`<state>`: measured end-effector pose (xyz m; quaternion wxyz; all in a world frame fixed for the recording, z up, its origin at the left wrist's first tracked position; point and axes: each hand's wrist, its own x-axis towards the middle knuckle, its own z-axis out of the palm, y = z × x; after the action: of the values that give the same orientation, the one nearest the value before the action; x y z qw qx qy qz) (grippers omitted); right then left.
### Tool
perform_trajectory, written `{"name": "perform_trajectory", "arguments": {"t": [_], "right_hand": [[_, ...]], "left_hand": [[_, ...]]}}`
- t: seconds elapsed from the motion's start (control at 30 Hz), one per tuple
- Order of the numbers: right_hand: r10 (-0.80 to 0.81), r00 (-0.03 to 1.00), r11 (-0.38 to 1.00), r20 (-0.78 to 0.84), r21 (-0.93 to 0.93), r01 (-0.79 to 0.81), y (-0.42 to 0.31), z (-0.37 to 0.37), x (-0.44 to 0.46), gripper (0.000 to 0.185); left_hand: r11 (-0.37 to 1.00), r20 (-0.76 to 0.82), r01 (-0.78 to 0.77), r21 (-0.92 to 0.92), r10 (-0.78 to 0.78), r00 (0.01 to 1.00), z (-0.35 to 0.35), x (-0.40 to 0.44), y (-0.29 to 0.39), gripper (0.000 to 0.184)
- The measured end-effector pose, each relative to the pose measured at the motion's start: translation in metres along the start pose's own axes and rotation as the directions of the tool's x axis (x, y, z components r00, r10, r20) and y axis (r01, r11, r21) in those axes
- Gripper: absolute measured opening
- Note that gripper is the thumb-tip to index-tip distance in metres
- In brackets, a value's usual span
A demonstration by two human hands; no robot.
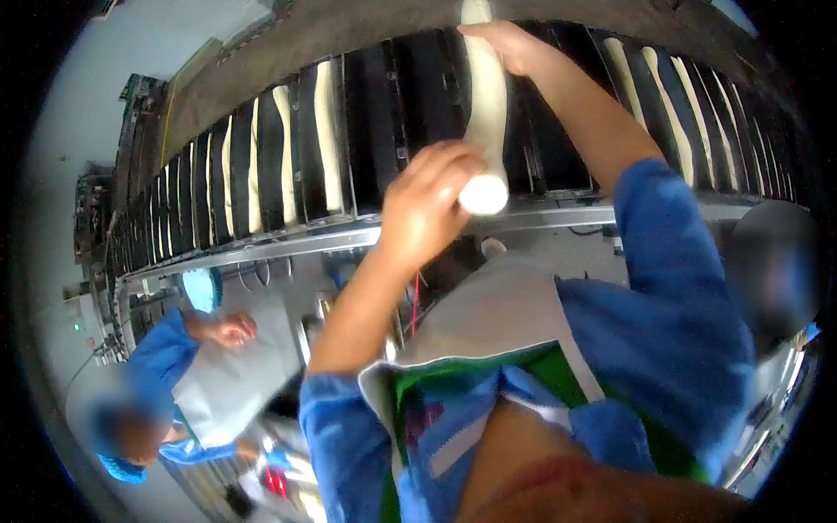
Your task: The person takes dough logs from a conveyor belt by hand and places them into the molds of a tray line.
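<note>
1. The left hand [429, 199] has its fingers [443, 164] bent, part-closed against the side of a long, cream-coloured, dough-like log [488, 105], close to its rounded near end.
2. The right hand [514, 45] has its fingers [481, 31] laid across the same log beyond the left fingers, near its far end, partly closed on it.
3. The log runs between the two sets of fingers, over the black trays; I cannot tell whether its underside touches them.
4. A purplish mark [429, 418] on the blue-and-green clothing, below the left fingers, is too blurred to read.
5. Left of the left fingers, dark tray surface reaches to the nearest thin, cream-coloured strip [327, 135]; more strips lie beyond it.
6. Right of the right fingers, past the forearm, further cream strips [670, 113] lie lengthwise in black trays [375, 113].
7. A silver metal rail [323, 241] edges the trays just on the near side of the left fingers.
8. Beyond the right fingers stretches a brownish floor [384, 37].
9. Well to the left of and below the left fingers, a co-worker's hand [231, 330] shows before a whitish apron [248, 375].
</note>
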<state>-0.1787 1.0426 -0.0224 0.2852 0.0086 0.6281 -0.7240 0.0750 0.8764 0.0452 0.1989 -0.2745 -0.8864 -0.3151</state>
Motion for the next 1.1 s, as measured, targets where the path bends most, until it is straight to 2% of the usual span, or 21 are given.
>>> {"name": "perform_trajectory", "arguments": {"t": [0.03,0.07,0.1,0.13,0.17,0.23,0.3,0.43,0.5,0.53,0.63,0.67,0.7,0.73,0.77,0.8,0.83,0.87,0.93,1.03,1.1], "right_hand": [[0.006,1.000,1.000,0.003,0.003,-0.006,0.012,-0.001,0.007,0.048],[-0.105,0.984,0.806,-0.143,-0.592,0.000,0.020,0.002,0.013,0.052],[-0.280,0.942,0.298,-0.186,-0.949,-0.099,0.029,0.002,0.020,0.056],[-0.287,0.956,0.251,-0.056,-0.968,0.019,0.050,0.001,0.012,0.061],[-0.296,0.955,0.155,-0.009,-0.987,0.039,0.071,0.007,0.000,0.047],[-0.267,0.955,0.019,0.130,-0.990,0.140,0.094,0.017,-0.034,0.042],[-0.236,0.962,-0.281,0.137,-0.957,0.068,0.113,0.027,-0.051,0.042],[-0.082,0.975,-0.299,0.205,-0.938,0.172,0.094,0.043,-0.083,0.037],[0.125,0.968,-0.388,0.217,-0.887,0.249,0.085,0.053,-0.086,0.032],[0.078,0.977,-0.305,0.196,-0.929,0.211,0.096,0.049,-0.082,0.031],[0.090,0.951,-0.369,0.295,-0.877,0.307,0.101,0.038,-0.089,0.035],[-0.110,0.928,-0.332,0.356,-0.893,0.303,0.110,0.027,-0.092,0.040],[-0.144,0.909,-0.314,0.391,-0.889,0.333,0.120,0.024,-0.100,0.047],[-0.353,0.814,-0.251,0.462,-0.885,0.393,0.120,0.024,-0.116,0.043],[-0.340,0.914,0.061,0.222,-0.964,0.257,0.075,0.010,-0.149,0.043],[-0.512,0.770,-0.069,0.381,-0.912,0.405,0.096,-0.023,-0.134,0.043],[-0.491,0.752,-0.242,0.440,-0.898,0.367,0.086,-0.033,-0.146,0.043],[-0.472,0.782,-0.279,0.407,-0.910,0.305,0.093,-0.057,-0.147,0.046],[-0.429,0.837,-0.361,0.339,-0.914,0.184,0.106,-0.102,-0.147,0.055],[-0.381,0.881,-0.384,0.279,-0.915,0.124,0.104,-0.118,-0.173,0.061],[-0.362,0.891,-0.197,0.273,-0.957,0.213,0.102,-0.142,-0.167,0.062]], "left_hand": [[0.999,0.102,0.002,0.041,-0.007,0.995,0.015,0.007,-0.007,0.040],[0.990,0.210,0.005,0.144,-0.035,0.977,0.031,0.003,-0.017,0.040],[0.970,0.308,-0.003,0.244,-0.075,0.949,0.048,-0.007,-0.029,0.039],[0.957,0.365,-0.062,0.284,-0.048,0.930,0.063,-0.025,-0.044,0.040],[0.958,0.360,-0.047,0.284,-0.061,0.931,0.063,-0.034,-0.045,0.040],[0.965,0.386,0.219,0.142,-0.258,0.886,0.051,-0.063,-0.035,0.040],[0.898,0.337,0.377,0.226,-0.436,0.835,0.036,-0.105,-0.031,0.039],[0.668,0.067,0.687,0.285,-0.729,0.681,0.019,-0.208,0.003,0.035],[0.537,-0.012,0.819,0.201,-0.835,0.550,0.018,-0.262,0.025,0.032],[0.497,-0.107,0.845,0.196,-0.846,0.523,0.022,-0.296,0.041,0.032],[0.283,-0.313,0.938,0.201,-0.889,0.335,0.039,-0.342,0.114,0.036],[0.226,-0.378,0.973,-0.056,-0.906,0.189,0.056,-0.375,0.125,0.037],[0.169,-0.411,0.935,-0.312,-0.911,0.028,0.068,-0.421,0.141,0.039],[0.115,-0.515,0.960,0.256,-0.824,0.236,0.062,-0.428,0.169,0.042],[0.088,-0.520,0.980,0.176,-0.838,0.169,0.055,-0.426,0.172,0.044],[-0.073,-0.550,0.976,0.206,-0.834,0.053,0.056,-0.426,0.195,0.042],[-0.168,-0.595,0.981,0.092,-0.800,-0.081,0.064,-0.438,0.209,0.040],[-0.216,-0.637,0.974,0.073,-0.762,-0.121,0.067,-0.444,0.222,0.038],[-0.512,-0.645,0.851,-0.120,-0.611,-0.459,0.076,-0.466,0.251,0.042],[-0.592,-0.760,0.799,-0.108,-0.469,-0.450,0.083,-0.492,0.300,0.047],[-0.587,-0.742,0.790,-0.178,-0.447,-0.499,0.084,-0.493,0.325,0.050]]}}
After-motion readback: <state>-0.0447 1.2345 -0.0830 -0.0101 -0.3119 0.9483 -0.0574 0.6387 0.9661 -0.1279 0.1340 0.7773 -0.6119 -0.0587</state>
